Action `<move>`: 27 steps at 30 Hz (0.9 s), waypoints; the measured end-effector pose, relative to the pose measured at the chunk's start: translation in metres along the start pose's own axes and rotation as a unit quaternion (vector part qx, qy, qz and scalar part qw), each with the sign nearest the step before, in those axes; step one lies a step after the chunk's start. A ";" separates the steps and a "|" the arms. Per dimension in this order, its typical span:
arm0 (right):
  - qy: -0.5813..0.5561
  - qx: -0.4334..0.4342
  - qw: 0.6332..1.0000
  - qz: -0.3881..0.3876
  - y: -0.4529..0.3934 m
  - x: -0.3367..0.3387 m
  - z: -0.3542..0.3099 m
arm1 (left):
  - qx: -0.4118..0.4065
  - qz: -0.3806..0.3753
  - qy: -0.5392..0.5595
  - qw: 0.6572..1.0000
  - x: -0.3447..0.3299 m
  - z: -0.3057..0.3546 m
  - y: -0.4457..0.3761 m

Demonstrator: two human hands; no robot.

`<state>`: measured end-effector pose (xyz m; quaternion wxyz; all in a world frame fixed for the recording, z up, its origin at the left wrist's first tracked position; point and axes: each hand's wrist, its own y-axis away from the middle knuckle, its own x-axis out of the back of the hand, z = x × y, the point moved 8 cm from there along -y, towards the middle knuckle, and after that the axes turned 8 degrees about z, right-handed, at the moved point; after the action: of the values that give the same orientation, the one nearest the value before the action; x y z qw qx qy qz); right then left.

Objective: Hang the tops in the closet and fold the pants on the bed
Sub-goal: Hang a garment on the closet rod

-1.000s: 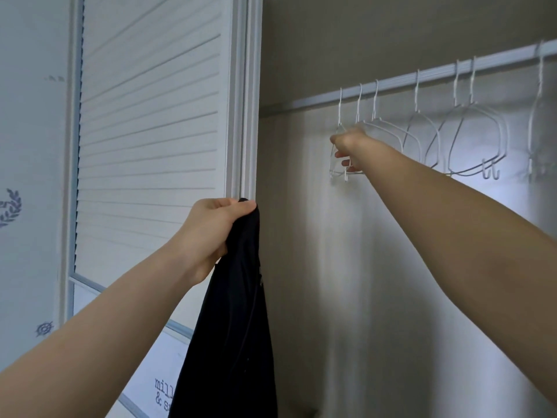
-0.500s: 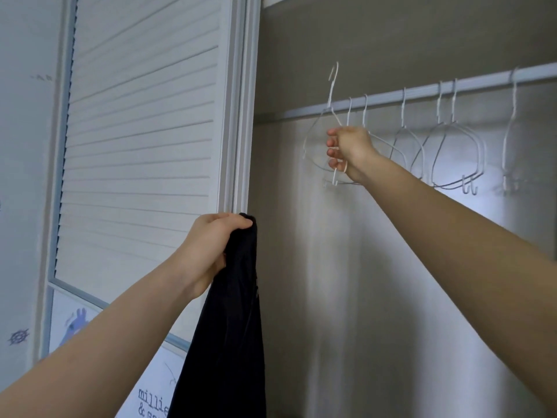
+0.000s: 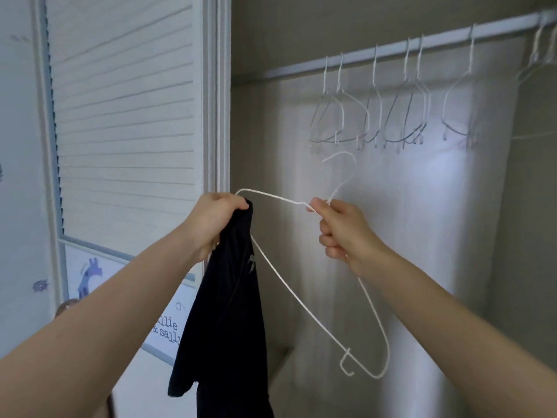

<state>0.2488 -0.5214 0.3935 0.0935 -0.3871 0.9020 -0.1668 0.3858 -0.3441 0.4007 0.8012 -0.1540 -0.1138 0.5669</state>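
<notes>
— What were the hands doing when you looked?

— The left hand (image 3: pixel 215 220) was raised in front of the closet, its fingers curled tight round the bunched top edge of a black top (image 3: pixel 224 321). The garment hung straight down from that fist, limp and narrow, with one loose corner dangling lower at the left. A small pale mark showed on the fabric, too small for me to read.

— And the other hand?

— The right hand (image 3: pixel 342 233) was held up at about the same height, just to the right. Its thumb and fingers were closed on the neck of a white wire hanger (image 3: pixel 304 309), right below the hook. The hanger was tilted: its hook pointed up and to the left, one shoulder reached across to the left fist and met the black cloth there, and the other end sloped down to the lower right, ending in a small notch hook.

— Was the garment on the hanger?

— I could not tell whether the wire had entered the top; it touched the fabric near the left fist.

— What was behind them?

— A white closet rod (image 3: pixel 401 48) ran across the upper right, with several bare white hangers (image 3: pixel 373 116) hooked along it, well apart from the hands. To the left stood a white louvred door (image 3: pixel 126 116), with a printed poster (image 3: pixel 162 324) beneath it.
</notes>
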 end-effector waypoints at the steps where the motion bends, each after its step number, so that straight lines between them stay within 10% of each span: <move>1: 0.009 0.017 1.000 0.012 0.008 0.010 0.001 | 0.003 0.003 -0.015 1.000 0.000 -0.001 0.004; 18: 0.103 -0.001 0.995 0.019 0.190 0.150 -0.002 | -0.112 0.013 -0.440 0.891 -0.039 -0.009 0.122; 27: 0.093 -0.090 0.991 -0.019 0.216 0.166 0.007 | -0.058 -0.007 -0.358 0.932 -0.055 -0.002 0.159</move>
<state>-0.0068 -0.5048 0.2997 -0.0290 -0.3939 0.9106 -0.1215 0.2295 -0.3472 0.3383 0.7006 0.0134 -0.4270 0.5715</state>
